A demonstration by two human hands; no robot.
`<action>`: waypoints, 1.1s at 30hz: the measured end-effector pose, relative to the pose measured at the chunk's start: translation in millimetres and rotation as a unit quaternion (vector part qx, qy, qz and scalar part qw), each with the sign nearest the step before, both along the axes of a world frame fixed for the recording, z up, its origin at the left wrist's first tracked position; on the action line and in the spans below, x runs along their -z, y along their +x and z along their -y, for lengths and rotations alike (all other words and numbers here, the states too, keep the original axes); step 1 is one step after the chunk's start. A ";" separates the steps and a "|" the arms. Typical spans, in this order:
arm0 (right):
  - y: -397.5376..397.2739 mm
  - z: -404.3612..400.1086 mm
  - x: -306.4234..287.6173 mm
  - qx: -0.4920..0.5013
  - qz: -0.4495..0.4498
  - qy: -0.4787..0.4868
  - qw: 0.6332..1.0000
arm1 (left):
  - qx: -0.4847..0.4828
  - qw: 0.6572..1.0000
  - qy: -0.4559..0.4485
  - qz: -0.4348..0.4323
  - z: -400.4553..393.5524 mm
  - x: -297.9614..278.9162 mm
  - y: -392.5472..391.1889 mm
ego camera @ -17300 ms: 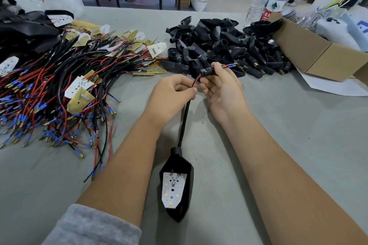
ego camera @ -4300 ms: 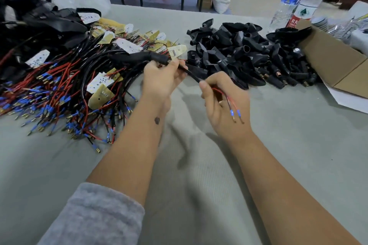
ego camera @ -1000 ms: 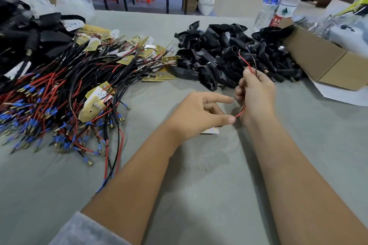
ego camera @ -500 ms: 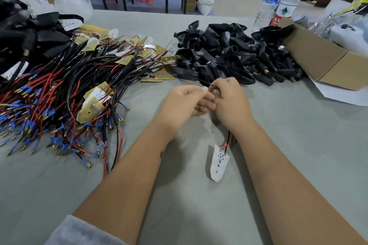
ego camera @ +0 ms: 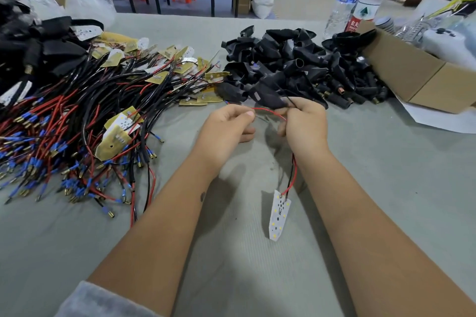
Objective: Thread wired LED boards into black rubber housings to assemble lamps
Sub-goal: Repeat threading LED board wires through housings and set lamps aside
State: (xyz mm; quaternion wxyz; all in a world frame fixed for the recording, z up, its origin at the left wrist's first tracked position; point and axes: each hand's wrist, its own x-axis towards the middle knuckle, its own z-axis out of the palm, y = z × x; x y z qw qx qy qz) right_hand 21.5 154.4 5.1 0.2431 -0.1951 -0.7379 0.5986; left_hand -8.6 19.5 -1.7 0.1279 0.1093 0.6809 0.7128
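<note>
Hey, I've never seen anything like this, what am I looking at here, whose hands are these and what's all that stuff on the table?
This is one picture from a camera worn on a person's head, looking down at their own bare hands; there is no robot. The left hand pinches a red wire. The right hand holds a black rubber housing with the wires running through its grip. A white LED board dangles from those wires, below the right wrist. On the grey table lie a heap of wired boards at left, a pile of empty housings ahead, and a cardboard box at right.
</note>
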 end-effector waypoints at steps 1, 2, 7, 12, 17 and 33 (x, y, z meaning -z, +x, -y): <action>0.8 2.6 -1.1 -0.017 0.005 -0.022 1.000 | 0.002 1.000 0.008 0.002 -0.5 -0.3 -0.1; 1.5 5.9 -1.6 -0.034 0.014 -0.028 0.999 | 0.003 1.000 0.019 0.005 -1.1 -0.6 -0.3; 6.3 25.3 -0.1 -0.129 0.015 0.174 0.976 | -0.016 0.998 0.056 0.014 0.4 -4.3 -1.0; 9.1 27.6 -2.6 -0.187 0.008 0.177 0.966 | -0.040 0.998 0.047 0.008 1.4 -3.4 -1.1; 12.5 29.0 -3.7 -0.280 -0.011 0.126 0.952 | -0.072 0.993 0.081 0.044 0.8 -4.4 -5.2; 6.7 19.3 -0.9 -0.166 -0.020 0.010 0.986 | -0.255 0.961 0.074 -0.074 10.9 -4.3 -7.3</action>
